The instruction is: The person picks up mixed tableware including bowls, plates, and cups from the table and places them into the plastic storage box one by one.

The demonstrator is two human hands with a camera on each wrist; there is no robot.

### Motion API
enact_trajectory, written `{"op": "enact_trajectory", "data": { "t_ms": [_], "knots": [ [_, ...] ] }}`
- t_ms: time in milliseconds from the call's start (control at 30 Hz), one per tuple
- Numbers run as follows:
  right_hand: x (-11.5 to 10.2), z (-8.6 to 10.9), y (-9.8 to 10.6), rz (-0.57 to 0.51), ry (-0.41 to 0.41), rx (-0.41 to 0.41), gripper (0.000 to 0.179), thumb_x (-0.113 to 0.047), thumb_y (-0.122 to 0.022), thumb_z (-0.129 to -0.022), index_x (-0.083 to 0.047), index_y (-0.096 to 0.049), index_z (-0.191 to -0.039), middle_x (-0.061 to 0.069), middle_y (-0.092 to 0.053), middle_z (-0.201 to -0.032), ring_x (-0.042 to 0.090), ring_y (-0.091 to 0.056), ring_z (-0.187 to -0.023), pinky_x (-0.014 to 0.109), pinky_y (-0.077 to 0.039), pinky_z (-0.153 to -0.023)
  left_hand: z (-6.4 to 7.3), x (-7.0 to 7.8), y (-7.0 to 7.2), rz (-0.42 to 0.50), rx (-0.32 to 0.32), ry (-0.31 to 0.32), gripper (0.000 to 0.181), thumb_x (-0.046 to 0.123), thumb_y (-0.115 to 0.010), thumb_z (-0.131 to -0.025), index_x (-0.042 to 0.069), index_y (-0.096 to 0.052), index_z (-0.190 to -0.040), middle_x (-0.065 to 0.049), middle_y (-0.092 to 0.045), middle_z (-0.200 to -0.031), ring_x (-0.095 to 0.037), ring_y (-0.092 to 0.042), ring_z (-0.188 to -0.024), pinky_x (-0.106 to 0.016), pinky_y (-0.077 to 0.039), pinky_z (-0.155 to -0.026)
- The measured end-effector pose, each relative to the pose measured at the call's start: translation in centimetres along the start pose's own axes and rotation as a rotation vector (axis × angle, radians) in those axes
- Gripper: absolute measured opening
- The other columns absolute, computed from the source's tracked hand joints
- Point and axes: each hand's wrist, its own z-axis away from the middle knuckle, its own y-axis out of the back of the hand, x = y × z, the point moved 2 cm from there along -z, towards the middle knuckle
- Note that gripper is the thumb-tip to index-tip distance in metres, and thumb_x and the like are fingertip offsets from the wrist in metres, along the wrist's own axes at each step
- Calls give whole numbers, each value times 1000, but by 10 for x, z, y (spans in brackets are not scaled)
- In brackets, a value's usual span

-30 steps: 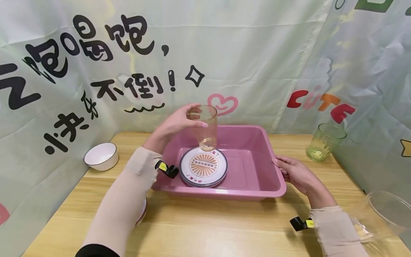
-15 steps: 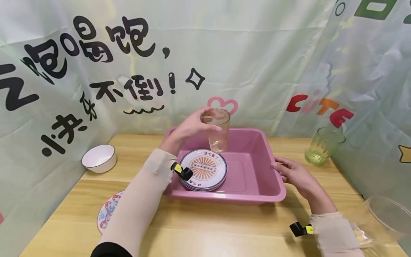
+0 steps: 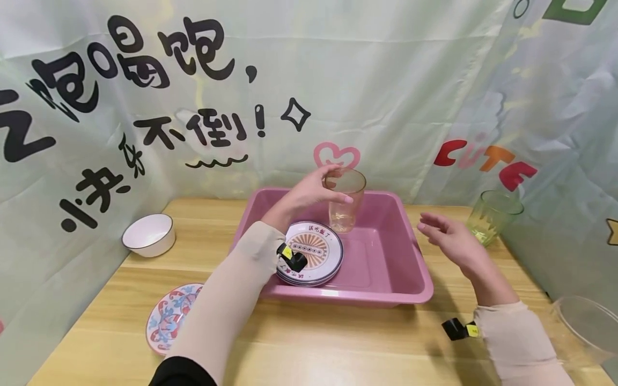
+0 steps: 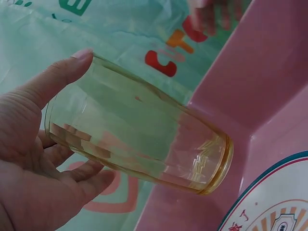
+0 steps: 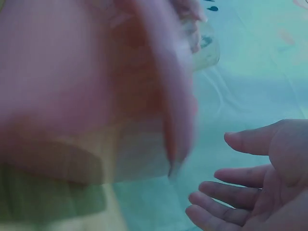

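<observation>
My left hand grips an amber-tinted clear drinking glass near its rim, thumb on one side and fingers on the other. The glass hangs upright over the pink plastic basin, right of a stack of patterned plates inside it. In the left wrist view the glass shows nothing in it. My right hand is off the basin's right rim, fingers extended and holding nothing. In the right wrist view that hand has thumb and fingers spread, apart from the blurred basin wall.
A green glass stands at the back right, behind my right hand. A clear container is by my right sleeve. On the left are a white bowl and a colourful plate, partly behind my left sleeve.
My left hand has carried the amber glass to the right, from above the plates to beside them. My right hand has let go of the basin's rim and lifted away.
</observation>
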Motion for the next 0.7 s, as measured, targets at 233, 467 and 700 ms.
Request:
{"op": "enact_trajectory", "data": {
  "t_ms": [233,467,700],
  "knots": [
    [-42,-13,13,127,37,-37,72,-43,-50,-101,2,-27,-152,27,-35,-149,46,-44,-128,60,-39,-102,-6,-4,-11,5,-10,34,97,21,-89,-73,13,-33,-152,-6,-47,-143,-22,-49,-124,-33,-42,-103],
    [-68,-37,8,260,72,-110,74,-44,-58,-97,-2,-31,-152,25,-45,-144,42,-44,-130,58,-41,-100,-11,-13,-21,47,-25,35,97,22,-89,-72,13,-34,-152,-7,-44,-147,-22,-49,-127,-36,-42,-104],
    [-82,-58,-7,324,91,-169,78,-34,-66,-94,3,-27,-151,29,-49,-138,42,-46,-129,57,-39,-103,-12,-23,-28,89,-1,33,95,18,-88,-73,10,-33,-150,-6,-47,-144,-22,-47,-128,-35,-40,-106]
  ]
}}
